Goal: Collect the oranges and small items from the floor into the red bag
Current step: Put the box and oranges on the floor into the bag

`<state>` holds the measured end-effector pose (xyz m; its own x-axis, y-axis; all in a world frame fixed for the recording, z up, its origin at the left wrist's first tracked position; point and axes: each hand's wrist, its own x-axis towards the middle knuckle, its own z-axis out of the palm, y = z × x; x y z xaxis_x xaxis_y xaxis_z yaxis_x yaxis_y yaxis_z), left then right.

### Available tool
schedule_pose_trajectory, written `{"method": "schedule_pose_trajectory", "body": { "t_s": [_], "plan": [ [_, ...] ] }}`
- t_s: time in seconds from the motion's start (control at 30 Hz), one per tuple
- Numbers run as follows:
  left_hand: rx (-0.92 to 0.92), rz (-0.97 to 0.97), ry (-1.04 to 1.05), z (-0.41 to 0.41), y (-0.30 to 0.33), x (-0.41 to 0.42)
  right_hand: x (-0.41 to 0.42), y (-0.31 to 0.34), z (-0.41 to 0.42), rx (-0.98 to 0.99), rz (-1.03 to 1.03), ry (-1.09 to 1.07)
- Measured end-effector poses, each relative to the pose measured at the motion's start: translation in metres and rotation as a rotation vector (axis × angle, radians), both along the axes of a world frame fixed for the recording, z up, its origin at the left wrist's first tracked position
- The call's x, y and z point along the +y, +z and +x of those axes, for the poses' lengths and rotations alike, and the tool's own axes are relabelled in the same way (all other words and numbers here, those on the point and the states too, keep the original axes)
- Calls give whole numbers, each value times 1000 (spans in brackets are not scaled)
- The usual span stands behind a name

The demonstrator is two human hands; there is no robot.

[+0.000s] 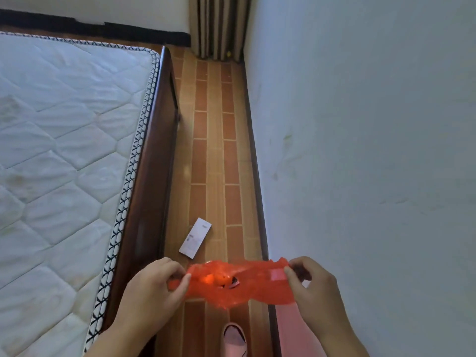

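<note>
A thin red plastic bag (260, 287) is stretched between my two hands above the tiled floor. My left hand (154, 287) pinches its left edge and my right hand (309, 282) pinches its right edge. Through the bag's mouth an orange (219, 279) shows, with something dark beside it. A small white box (195, 238) lies flat on the floor just beyond the bag, close to the bed frame.
A narrow strip of brown tiled floor (213, 150) runs between a dark wooden bed frame (157, 155) with a white mattress (64, 140) on the left and a pale wall (360, 124) on the right. A striped curtain (219, 27) hangs at the far end. A pink slipper (234, 338) shows below.
</note>
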<state>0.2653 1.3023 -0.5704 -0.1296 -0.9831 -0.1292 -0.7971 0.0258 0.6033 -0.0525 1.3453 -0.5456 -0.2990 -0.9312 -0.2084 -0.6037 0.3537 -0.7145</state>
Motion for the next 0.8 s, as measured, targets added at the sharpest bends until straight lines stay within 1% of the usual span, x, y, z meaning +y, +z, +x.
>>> {"method": "schedule_pose_trajectory", "body": {
  "t_s": [0.13,0.37,0.47,0.6,0.7,0.8],
  "plan": [
    [5,-42,-30,-9,-53,-21,-17,-57,3,-39,-58,-14],
    [5,-142,-69,-25,-129,-50,-31,-144,1,35,-196,10],
    [10,-213,-76,-30,-158,-62,-42,-183,-4,120,-324,58],
    [-9,-307,-108,-29,-200,-74,-60,-239,-3,320,-462,146],
    [-28,-373,-195,-19,-226,-74,-70,-270,1,457,-481,141],
    [-9,-454,-304,-12,-241,-79,-72,-297,8,479,-443,225]
  ]
}}
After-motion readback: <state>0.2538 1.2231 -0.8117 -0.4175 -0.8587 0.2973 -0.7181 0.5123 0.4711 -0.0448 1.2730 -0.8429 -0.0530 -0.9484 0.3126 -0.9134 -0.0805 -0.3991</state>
